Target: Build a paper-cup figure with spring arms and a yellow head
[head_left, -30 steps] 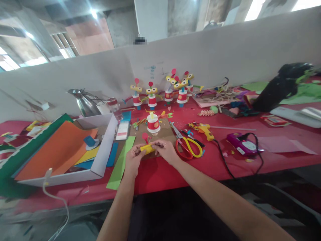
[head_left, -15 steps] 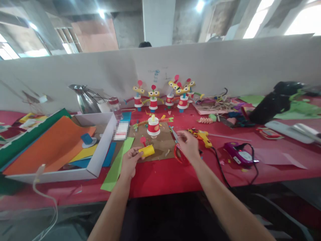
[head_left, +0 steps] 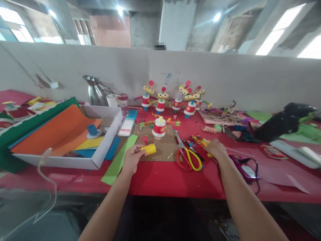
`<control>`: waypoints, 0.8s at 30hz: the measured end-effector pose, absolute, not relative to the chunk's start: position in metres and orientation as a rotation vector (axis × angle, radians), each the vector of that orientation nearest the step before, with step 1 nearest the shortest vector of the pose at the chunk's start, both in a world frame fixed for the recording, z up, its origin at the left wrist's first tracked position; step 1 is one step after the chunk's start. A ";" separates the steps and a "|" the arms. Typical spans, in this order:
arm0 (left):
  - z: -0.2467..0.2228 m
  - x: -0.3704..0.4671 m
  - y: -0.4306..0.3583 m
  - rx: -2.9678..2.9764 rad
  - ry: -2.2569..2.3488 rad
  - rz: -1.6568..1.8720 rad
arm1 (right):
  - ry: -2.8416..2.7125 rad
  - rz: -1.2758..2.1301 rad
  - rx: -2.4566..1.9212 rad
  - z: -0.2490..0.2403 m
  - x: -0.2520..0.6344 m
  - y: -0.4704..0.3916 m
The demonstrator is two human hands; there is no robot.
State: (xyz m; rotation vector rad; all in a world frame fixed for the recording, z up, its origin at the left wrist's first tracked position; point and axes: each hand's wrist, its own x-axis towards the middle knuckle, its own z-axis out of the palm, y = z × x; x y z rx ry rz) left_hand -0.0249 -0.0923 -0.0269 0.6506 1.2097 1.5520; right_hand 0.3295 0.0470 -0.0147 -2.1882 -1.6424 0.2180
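My left hand (head_left: 133, 157) pinches a rolled yellow paper tube (head_left: 149, 149) above the near-left part of a brown cardboard sheet (head_left: 163, 155). On that sheet stands a red and white paper-cup figure (head_left: 158, 128) with coiled paper arms. A red paper disc (head_left: 144, 139) lies behind the tube. To the right, my right hand (head_left: 216, 149) has its fingers closed around the handle of a yellow hot glue gun (head_left: 204, 142), partly covering it. Scissors (head_left: 187, 155) with red and yellow handles lie between the cardboard and my right hand.
Several finished cup figures (head_left: 160, 105) stand at the back near the partition. On the left is a white box (head_left: 62, 162) with coloured paper. A steel jug (head_left: 96, 93) and a glass jar (head_left: 123, 103) stand behind it. A purple device (head_left: 247, 169) with a black cable sits at right.
My right hand has moved right, from over the scissors to the glue gun, and has closed on it. The scissors now show fully on the table. My left hand still holds the tube.
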 end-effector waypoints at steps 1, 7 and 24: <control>-0.027 -0.025 -0.092 0.644 1.209 1.553 | -1.608 0.264 -2.203 -0.013 0.331 0.047; -0.027 -0.025 -0.092 0.613 1.198 1.561 | -1.388 0.631 -1.999 0.006 0.321 0.035; -0.028 -0.026 -0.093 0.671 1.225 1.568 | -1.503 1.344 -1.101 0.017 0.186 -0.098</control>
